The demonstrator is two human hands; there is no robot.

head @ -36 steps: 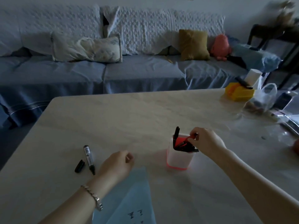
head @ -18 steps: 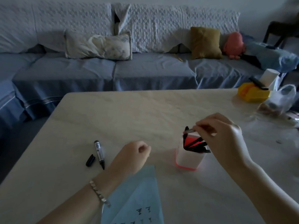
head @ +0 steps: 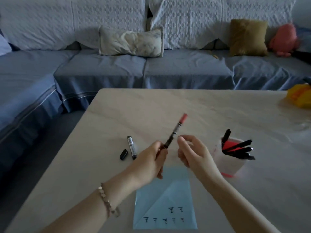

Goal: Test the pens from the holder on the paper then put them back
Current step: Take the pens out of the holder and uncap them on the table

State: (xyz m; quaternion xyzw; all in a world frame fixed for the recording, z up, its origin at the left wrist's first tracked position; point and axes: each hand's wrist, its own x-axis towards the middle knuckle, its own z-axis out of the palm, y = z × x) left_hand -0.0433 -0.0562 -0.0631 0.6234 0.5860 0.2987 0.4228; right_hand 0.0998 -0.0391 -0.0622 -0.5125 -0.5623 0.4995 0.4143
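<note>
Left hand (head: 151, 163) fisted around something, right hand (head: 193, 153) loosely curled, empty.

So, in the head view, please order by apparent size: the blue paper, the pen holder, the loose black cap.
1. blue paper, nearest the camera, which may enlarge it
2. pen holder
3. loose black cap
</note>
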